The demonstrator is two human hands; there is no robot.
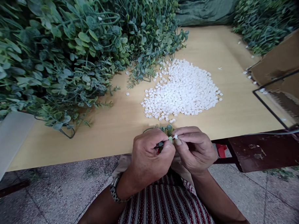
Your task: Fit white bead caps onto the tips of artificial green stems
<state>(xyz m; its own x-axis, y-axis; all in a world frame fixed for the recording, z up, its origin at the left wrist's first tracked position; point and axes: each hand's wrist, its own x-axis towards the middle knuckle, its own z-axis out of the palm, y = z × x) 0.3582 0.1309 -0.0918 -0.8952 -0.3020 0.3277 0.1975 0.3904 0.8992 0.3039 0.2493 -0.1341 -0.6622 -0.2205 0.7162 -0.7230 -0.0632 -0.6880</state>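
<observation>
Left hand (pixel 152 154) pinches an artificial leaf sprig (pixel 170 137), right hand (pixel 196 149) a white plastic cap (pixel 175 136) at its tip, seemingly mid-fitting; the heaped caps (pixel 183 91) look unused

One heap of white pieces (pixel 183 91) is lying on one bench (pixel 91 140). Two foliage piles (pixel 64 56) (pixel 266 19) are flanking the heap, left and right. Two hands (pixel 153 154) (pixel 197 149) are meeting before it.

White pieces (pixel 183 91); green foliage (pixel 88 45); tan tabletop (pixel 103 136); maroon-and-pale striped garment (pixel 157 208); speckled grey floor (pixel 86 192); brown cardboard (pixel 272 60).
</observation>
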